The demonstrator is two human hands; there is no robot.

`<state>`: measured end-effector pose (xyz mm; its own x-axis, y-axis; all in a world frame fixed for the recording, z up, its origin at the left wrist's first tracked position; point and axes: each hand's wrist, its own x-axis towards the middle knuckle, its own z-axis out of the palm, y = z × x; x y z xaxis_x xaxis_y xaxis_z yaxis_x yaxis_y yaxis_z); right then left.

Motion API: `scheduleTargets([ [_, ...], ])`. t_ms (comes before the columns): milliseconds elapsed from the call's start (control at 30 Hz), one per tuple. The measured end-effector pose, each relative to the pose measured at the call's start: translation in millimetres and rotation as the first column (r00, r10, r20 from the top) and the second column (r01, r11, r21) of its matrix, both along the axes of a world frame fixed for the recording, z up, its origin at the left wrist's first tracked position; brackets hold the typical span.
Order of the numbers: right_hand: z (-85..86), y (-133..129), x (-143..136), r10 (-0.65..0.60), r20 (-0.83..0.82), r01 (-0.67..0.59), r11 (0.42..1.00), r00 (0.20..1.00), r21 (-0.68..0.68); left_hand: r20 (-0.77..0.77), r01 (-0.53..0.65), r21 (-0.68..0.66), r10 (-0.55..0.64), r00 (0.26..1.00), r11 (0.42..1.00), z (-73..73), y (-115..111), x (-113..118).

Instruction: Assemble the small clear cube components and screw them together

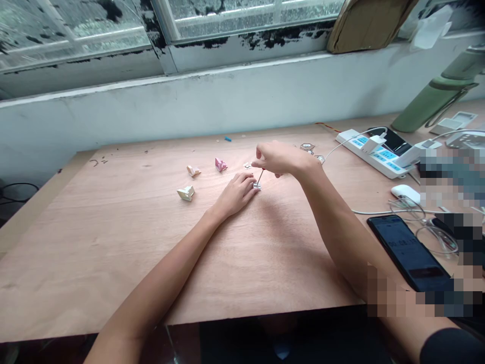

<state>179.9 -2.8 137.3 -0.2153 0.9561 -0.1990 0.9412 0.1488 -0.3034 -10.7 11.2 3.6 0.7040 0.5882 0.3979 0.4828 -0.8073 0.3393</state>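
Observation:
My left hand (238, 192) rests on the wooden table, its fingertips pressed on a small silvery piece (257, 186) that lies flat there. Above it, my right hand (283, 157) grips a thin screwdriver (260, 177). Its shaft slants down so that the tip meets the silvery piece; the handle is mostly hidden by the fingers. Just beyond my left fingertips are some tiny pale parts (247, 165). To the left stand a pink block-like piece (220, 165), a pale orange one (193, 171) and a pale yellow one (186, 193).
A small blue piece (228, 139) lies near the wall. On the right are a white power strip (373, 154) with plugs and cables, a white mouse (405, 194), a phone (409, 247) and a green bottle (424, 103). Shiny metal items (307, 147) sit behind my right wrist.

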Motion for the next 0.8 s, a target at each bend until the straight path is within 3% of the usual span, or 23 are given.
scheduleTargets([
  [800,6.6,0.2,18.1,0.021,0.021,-0.018,0.990,1.000,-0.142,-0.022,-0.016,-0.019,0.016,1.000,1.000,3.9,-2.6,0.2],
])
